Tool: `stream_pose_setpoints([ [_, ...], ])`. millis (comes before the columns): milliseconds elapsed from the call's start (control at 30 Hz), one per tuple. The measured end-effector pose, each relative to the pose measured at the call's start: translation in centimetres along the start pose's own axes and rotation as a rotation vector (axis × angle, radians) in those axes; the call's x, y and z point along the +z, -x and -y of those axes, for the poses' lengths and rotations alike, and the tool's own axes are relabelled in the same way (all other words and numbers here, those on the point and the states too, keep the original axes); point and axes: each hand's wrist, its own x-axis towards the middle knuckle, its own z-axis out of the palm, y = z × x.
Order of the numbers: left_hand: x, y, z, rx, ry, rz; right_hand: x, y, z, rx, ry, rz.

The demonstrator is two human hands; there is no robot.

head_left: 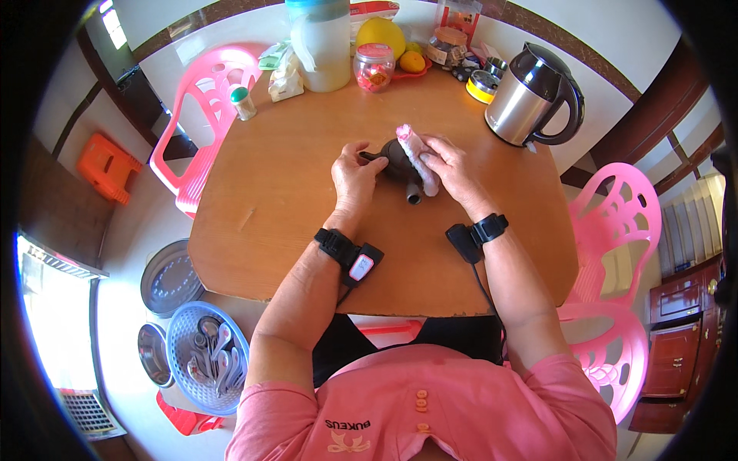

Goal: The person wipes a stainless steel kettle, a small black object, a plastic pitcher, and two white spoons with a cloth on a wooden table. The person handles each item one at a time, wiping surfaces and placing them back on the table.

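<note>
Near the middle of the wooden table point(307, 230) we find a small dark teapot point(397, 159), lying between both of our hands, its spout pointing toward us. Our left hand point(355, 178) wraps the pot's left side, fingers curled and pressed against the handle. Our right hand point(450, 170) lies on the pot's right side with a rolled pink-and-white cloth point(418, 159), fingers together and pinching the cloth against the pot's top (how much of the cloth lies under the palm we cannot tell). Both wrists carry black straps, each with a small device point(363, 265) hanging from it. Toward the far edge of the table: a steel electric kettle point(530, 96) at right, well apart from the hands; a tall pale lidded container point(321, 46); a small jar with a pink lid point(373, 67) just beside it; a yellow fruit point(380, 34) behind. Pink plastic chairs point(204, 115) stand left and right of the table. On the floor to our left, a blue basket point(204, 357) of spoons beside metal dishes.
</note>
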Motion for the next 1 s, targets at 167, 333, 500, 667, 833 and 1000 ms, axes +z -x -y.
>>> stream_pose_setpoints([
  [167, -0.3, 0.8, -1.7, -0.127, 0.193, 0.067, -0.4, 0.7, 1.2, 0.060, 0.187, -0.025],
  [333, 0.4, 1.8, -3.2, -0.053, 0.210, 0.184, -0.1, 0.5, 0.2, 0.153, 0.170, -0.125],
  [500, 0.1, 1.8, -3.6, -0.019, 0.121, 0.359, -0.7, 0.5, -0.1, 0.450, -0.195, -0.158],
  [667, -0.2, 1.4, -3.4, -0.043, 0.190, 0.385, -1.2, 1.0, -0.4, 0.470, -0.197, -0.138],
  [833, -0.4, 1.5, -3.4, -0.061, 0.233, 0.316, -0.3, 0.3, -1.3, -0.028, 0.107, -0.118],
  [1000, -0.6, 1.6, -3.2, -0.199, 0.430, -0.037, -1.1, 1.2, 1.1, 0.425, -0.354, 0.035],
])
